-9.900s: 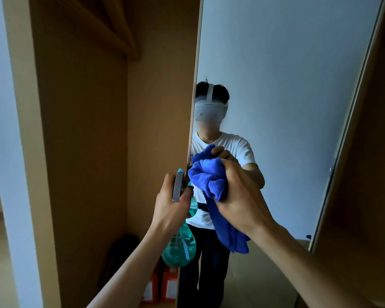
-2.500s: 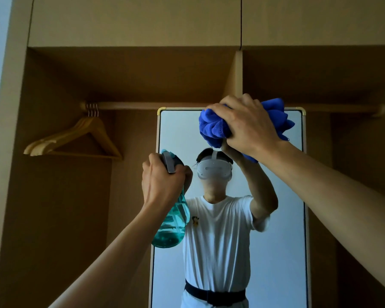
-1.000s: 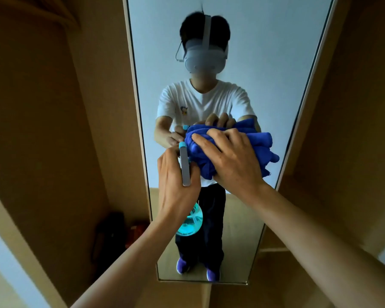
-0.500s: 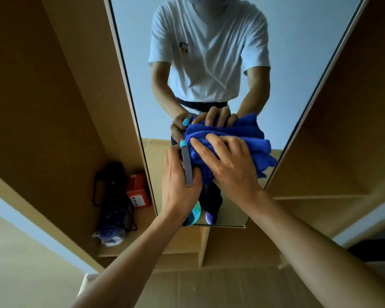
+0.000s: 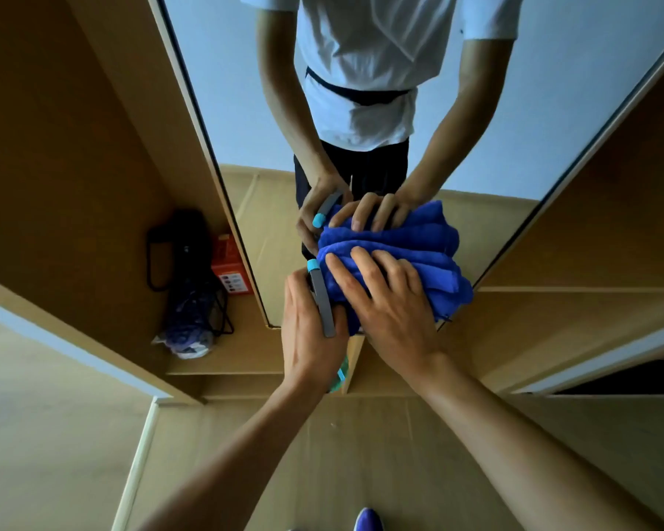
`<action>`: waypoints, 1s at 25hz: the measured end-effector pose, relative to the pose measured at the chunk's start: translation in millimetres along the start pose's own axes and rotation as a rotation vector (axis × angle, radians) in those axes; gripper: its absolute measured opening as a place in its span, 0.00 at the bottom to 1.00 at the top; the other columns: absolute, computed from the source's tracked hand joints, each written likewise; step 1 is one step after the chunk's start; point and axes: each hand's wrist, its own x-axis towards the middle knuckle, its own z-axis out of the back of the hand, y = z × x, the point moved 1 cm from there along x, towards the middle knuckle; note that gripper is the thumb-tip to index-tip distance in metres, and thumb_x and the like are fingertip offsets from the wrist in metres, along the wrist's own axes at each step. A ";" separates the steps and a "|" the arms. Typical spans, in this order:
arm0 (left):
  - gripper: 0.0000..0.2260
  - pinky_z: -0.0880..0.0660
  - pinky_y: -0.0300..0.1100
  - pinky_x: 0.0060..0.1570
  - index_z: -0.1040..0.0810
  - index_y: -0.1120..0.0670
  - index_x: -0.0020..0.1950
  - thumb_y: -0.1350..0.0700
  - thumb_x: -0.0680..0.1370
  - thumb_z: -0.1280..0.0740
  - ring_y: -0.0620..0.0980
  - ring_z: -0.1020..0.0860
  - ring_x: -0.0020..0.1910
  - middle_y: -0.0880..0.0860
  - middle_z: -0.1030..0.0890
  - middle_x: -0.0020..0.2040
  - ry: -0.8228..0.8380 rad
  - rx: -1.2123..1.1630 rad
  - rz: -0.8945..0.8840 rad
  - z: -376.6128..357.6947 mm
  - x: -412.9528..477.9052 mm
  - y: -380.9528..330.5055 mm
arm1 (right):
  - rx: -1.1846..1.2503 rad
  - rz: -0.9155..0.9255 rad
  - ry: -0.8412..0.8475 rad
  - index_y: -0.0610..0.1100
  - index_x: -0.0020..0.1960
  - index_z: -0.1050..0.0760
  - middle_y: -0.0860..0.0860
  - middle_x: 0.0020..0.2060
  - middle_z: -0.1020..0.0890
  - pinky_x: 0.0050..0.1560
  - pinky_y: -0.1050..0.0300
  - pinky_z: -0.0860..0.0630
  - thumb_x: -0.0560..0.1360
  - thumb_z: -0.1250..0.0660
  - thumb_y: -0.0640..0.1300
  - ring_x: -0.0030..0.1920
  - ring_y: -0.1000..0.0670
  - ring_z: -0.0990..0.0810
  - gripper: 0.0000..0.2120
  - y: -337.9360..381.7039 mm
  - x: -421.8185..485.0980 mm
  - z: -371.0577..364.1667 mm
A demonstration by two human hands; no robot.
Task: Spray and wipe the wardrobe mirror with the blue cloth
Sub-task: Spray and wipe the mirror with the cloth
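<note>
Presses the bunched blue cloth against the bottom edge of the mirror with spread fingers of the right hand, now down from the top, grips the spray bottle just left in curled fingers of the left hand, likely finishing the wipe.

Wardrobe bottom shelf: dark bag, red box
</note>
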 end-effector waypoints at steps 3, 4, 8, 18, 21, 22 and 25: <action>0.15 0.31 0.30 0.36 0.33 0.53 0.55 0.66 0.74 0.34 0.43 0.26 0.41 0.48 0.26 0.46 0.024 0.027 0.074 -13.3 -12.6 30.5 | 0.024 -0.019 0.059 0.50 0.79 0.38 0.46 0.69 0.25 0.66 0.46 0.29 0.86 0.48 0.48 0.66 0.43 0.28 0.22 13.8 -31.3 -26.1; 0.15 0.31 0.32 0.36 0.33 0.53 0.55 0.66 0.74 0.34 0.44 0.26 0.41 0.48 0.25 0.45 0.036 0.037 0.097 -18.0 -17.1 41.1 | 0.043 -0.029 0.073 0.50 0.79 0.37 0.46 0.69 0.25 0.66 0.46 0.29 0.85 0.45 0.49 0.65 0.43 0.28 0.22 17.9 -40.4 -34.9; 0.14 0.28 0.43 0.36 0.34 0.53 0.54 0.65 0.73 0.34 0.48 0.26 0.41 0.48 0.25 0.44 0.066 0.054 0.166 -34.3 -28.4 79.7 | 0.082 -0.038 0.144 0.50 0.78 0.36 0.46 0.69 0.25 0.66 0.46 0.31 0.78 0.33 0.59 0.66 0.44 0.27 0.32 32.2 -71.7 -71.6; 0.14 0.27 0.45 0.35 0.34 0.53 0.53 0.64 0.73 0.33 0.48 0.26 0.39 0.48 0.25 0.43 0.156 0.132 0.262 -61.1 -42.3 156.1 | 0.156 -0.050 0.244 0.49 0.76 0.33 0.47 0.66 0.23 0.65 0.48 0.27 0.81 0.40 0.47 0.63 0.44 0.24 0.23 62.6 -132.0 -132.9; 0.13 0.29 0.42 0.35 0.34 0.54 0.53 0.64 0.74 0.33 0.48 0.26 0.38 0.49 0.24 0.43 0.240 0.174 0.313 -65.6 -44.9 166.1 | 0.224 -0.067 0.392 0.48 0.76 0.33 0.47 0.65 0.23 0.64 0.48 0.26 0.76 0.31 0.46 0.63 0.44 0.24 0.29 64.1 -144.1 -143.0; 0.13 0.30 0.40 0.35 0.34 0.54 0.53 0.64 0.74 0.33 0.48 0.26 0.37 0.50 0.24 0.43 0.258 0.179 0.321 -66.2 -45.5 166.6 | 0.250 -0.076 0.425 0.48 0.76 0.33 0.48 0.65 0.23 0.65 0.48 0.27 0.75 0.30 0.45 0.64 0.44 0.24 0.31 64.1 -145.2 -143.6; 0.13 0.30 0.40 0.34 0.35 0.54 0.53 0.64 0.75 0.33 0.49 0.25 0.38 0.51 0.23 0.43 0.285 0.175 0.333 -65.0 -47.6 162.6 | 0.355 -0.111 0.476 0.48 0.74 0.31 0.49 0.63 0.23 0.65 0.49 0.26 0.74 0.31 0.43 0.62 0.45 0.24 0.29 60.4 -141.1 -136.2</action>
